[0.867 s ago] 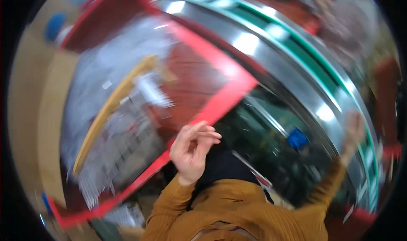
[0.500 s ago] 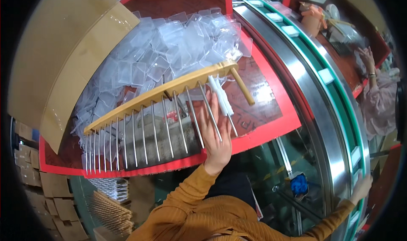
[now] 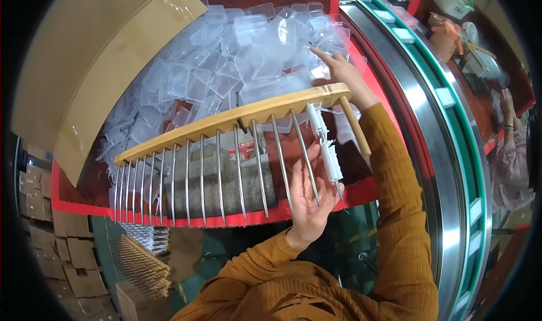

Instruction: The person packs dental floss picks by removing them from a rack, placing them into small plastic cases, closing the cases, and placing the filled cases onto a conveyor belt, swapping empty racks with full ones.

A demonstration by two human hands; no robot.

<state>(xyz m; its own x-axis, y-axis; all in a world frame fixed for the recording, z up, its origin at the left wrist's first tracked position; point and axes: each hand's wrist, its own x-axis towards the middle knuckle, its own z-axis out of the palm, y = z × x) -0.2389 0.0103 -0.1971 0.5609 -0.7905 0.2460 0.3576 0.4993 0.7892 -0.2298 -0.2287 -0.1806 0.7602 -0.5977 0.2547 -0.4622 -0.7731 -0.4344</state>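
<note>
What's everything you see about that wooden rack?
The rack slants across the red table, in front of clear boxes. It has a yellowish wooden bar, shiny, metallic rods and a wooden peg at its right end. White rolls sit on the rightmost rod. The left hand is among the rightmost rods, perhaps touching.

The single wide fisheye view looks steeply down from head height, close above the left hand (image 3: 309,212), right hand (image 3: 347,77) and red-edged surface (image 3: 83,209).
</note>
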